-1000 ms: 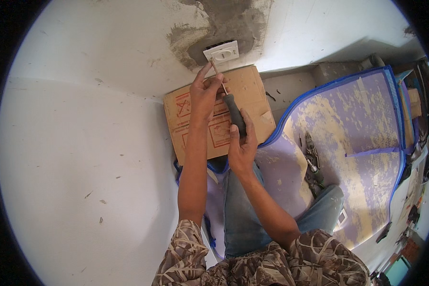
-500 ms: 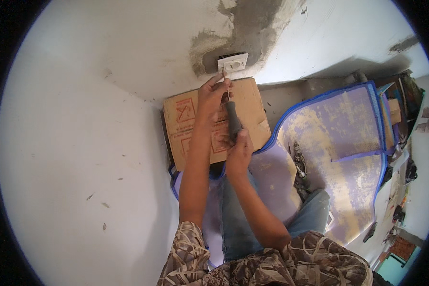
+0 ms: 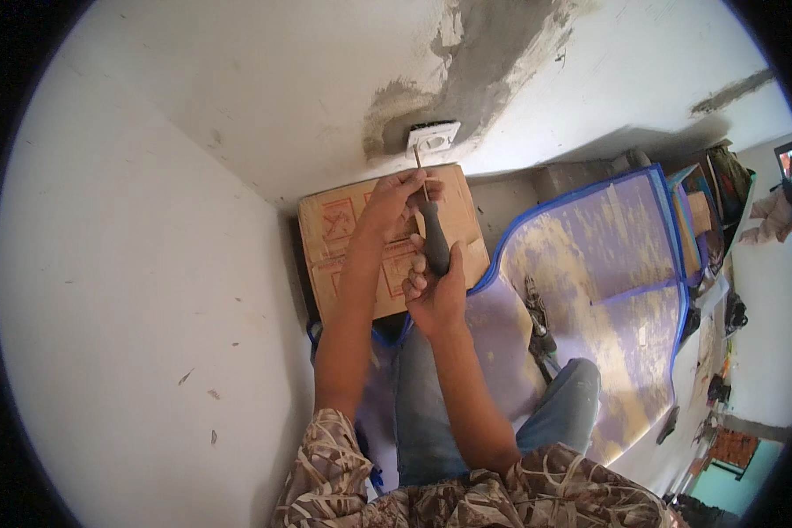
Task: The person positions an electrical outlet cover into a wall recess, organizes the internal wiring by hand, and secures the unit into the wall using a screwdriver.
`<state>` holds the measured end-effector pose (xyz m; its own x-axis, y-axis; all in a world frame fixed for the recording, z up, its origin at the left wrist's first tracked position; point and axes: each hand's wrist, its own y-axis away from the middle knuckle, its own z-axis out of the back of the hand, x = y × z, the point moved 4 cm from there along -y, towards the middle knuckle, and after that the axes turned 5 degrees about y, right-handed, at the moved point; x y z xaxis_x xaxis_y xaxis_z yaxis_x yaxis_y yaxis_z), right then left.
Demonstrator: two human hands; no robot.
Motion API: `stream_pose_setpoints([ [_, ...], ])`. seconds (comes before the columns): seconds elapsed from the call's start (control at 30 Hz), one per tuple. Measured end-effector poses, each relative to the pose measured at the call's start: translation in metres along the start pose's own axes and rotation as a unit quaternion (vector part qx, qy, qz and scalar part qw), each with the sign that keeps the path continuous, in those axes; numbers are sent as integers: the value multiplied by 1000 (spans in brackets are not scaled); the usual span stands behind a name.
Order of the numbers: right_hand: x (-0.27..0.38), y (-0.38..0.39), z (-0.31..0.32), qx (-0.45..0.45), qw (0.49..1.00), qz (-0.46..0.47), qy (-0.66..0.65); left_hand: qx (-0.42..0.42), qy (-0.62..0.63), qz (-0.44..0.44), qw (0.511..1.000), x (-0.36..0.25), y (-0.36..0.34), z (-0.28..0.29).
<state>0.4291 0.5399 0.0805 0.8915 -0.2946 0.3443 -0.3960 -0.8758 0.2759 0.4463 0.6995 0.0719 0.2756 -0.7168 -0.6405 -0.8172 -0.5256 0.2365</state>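
Compared with half a second ago, your left hand (image 3: 392,207) is sitting farther back along the screwdriver (image 3: 435,239), so more bare shaft is showing between your fingers and the wall socket (image 3: 436,139). Your right hand (image 3: 440,304) is now showing its curled fingertips on the left side of the handle, and the socket is appearing lower in your view.

Your left thumb and forefinger are pinching the shaft just ahead of the handle; your other left fingers are partly hiding. Your right hand is gripping the handle's lower end, the thumb lying along its right side. The screwdriver is pointing up at the socket's lower left part; you cannot tell whether its tip is touching. Beneath your hands, a cardboard box (image 3: 330,231) is lying against the wall.
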Motion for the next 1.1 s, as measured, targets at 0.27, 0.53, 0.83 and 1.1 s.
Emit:
stream_pose_setpoints([
  [0.27, 20, 2, -10, -248, 729, 342, 539, -38, -52, -27, 998, 5, -14, -2],
  [0.53, 7, 1, 1, -159, 932, 175, 275, -82, -69, -3, 994, 4, -8, 9],
  [0.83, 20, 0, -9, -240, 927, 160, 239, -58, -76, 5, 995, -8, -3, -10],
  [1.1, 31, 9, -19, -208, 675, 364, 607, -118, -170, -24, 978, 0, -12, 11],
])
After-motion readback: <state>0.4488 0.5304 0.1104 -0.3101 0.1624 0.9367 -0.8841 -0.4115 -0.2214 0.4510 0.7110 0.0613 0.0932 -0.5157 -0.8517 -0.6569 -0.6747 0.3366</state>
